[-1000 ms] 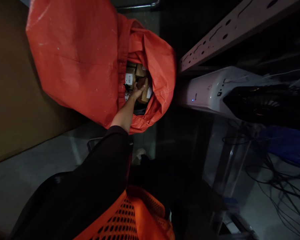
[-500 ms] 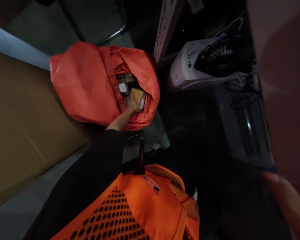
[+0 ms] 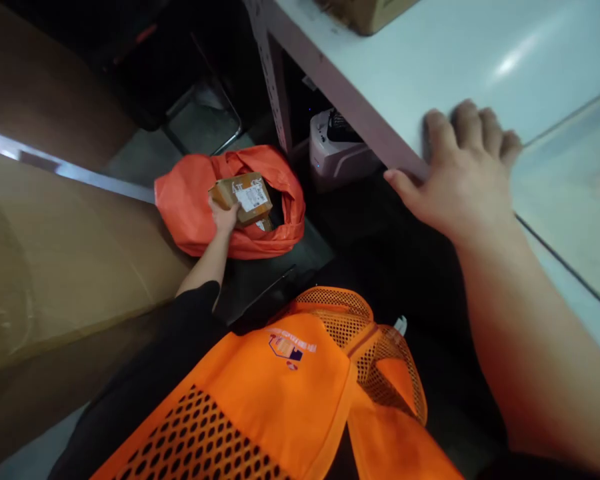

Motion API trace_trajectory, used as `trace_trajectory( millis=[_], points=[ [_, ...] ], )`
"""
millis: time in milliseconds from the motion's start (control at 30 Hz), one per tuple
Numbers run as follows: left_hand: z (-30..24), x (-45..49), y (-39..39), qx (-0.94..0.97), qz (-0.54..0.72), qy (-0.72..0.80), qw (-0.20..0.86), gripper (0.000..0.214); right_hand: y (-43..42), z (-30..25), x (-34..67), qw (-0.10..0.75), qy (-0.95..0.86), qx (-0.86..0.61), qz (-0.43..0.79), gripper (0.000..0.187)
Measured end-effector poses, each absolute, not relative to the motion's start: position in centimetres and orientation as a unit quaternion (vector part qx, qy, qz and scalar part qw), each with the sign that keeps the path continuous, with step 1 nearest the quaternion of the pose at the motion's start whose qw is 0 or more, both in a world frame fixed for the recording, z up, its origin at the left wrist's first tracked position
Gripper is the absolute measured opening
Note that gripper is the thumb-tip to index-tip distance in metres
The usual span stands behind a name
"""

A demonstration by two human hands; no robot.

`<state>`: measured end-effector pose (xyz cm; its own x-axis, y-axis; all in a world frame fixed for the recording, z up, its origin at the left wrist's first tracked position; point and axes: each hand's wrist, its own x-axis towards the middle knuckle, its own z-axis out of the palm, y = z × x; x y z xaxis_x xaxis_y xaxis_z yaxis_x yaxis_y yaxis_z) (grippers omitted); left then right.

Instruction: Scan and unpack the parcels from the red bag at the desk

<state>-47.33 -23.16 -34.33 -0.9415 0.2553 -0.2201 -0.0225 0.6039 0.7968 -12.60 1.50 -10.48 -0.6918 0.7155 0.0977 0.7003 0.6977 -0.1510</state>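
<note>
My left hand (image 3: 223,215) grips a small brown cardboard box (image 3: 230,193) with a white label, its thumb over the near side. The box is at the mouth of a red-orange sack (image 3: 180,200) on the floor. Part of another labelled parcel (image 3: 265,225) shows beneath it inside the sack. My right hand (image 3: 463,167) rests palm down on the white tabletop (image 3: 420,73), fingers spread, with the thumb at the table's edge. Nothing is in it.
A large cardboard box (image 3: 70,247) stands along the left. Under the table sits a white machine (image 3: 335,153) beside a perforated metal leg (image 3: 277,100). A chair's metal frame (image 3: 230,137) is behind the sack. Another carton (image 3: 370,13) lies on the table.
My left hand has raised a labelled box from inside the sack to its opening. My right hand has come onto the tabletop, and the view has lifted to show it.
</note>
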Motion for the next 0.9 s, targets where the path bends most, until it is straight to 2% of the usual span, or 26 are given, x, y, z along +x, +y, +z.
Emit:
trace_trajectory(
  millis=[100,233,367,467,533,600,667,733,900],
  points=[
    [-29.0,-45.8,-26.5,0.091,0.511,0.839,0.164,0.094,2.2,-11.9,-12.5,0.198,-0.906,-0.355,0.120,0.070],
    [-21.6,-42.7,-27.6,0.206,0.692,0.656,0.221,0.088,1.4,-10.8,-10.4,0.348,-0.872,-0.310,0.148,0.054],
    [-14.6,-38.0,-23.0,0.343,0.725,0.526,0.282,0.094,-1.3,-5.5,-0.5,0.448,-0.822,-0.334,0.107,0.047],
    [-10.9,-32.7,-16.2,0.441,0.723,0.453,0.278,0.108,-3.0,-1.5,11.4,0.495,-0.740,-0.455,0.007,0.048],
    [-9.4,-28.2,-10.9,0.509,0.712,0.405,0.264,0.117,-4.0,0.0,19.3,0.449,-0.649,-0.609,-0.078,0.048],
    [-8.8,-23.2,-5.9,0.560,0.698,0.364,0.257,0.126,-5.2,0.4,25.7,0.329,-0.563,-0.752,-0.099,0.053],
    [-8.9,-18.0,-1.9,0.590,0.681,0.345,0.262,0.133,-6.5,-0.3,29.8,0.185,-0.515,-0.835,-0.056,0.060],
    [-9.5,-13.4,0.7,0.611,0.656,0.350,0.272,0.139,-7.3,-1.7,31.9,0.099,-0.501,-0.860,-0.005,0.064],
    [-11.0,-8.3,2.6,0.627,0.598,0.373,0.332,0.141,-6.1,-4.4,31.5,0.087,-0.495,-0.864,0.015,0.056]
  ],
)
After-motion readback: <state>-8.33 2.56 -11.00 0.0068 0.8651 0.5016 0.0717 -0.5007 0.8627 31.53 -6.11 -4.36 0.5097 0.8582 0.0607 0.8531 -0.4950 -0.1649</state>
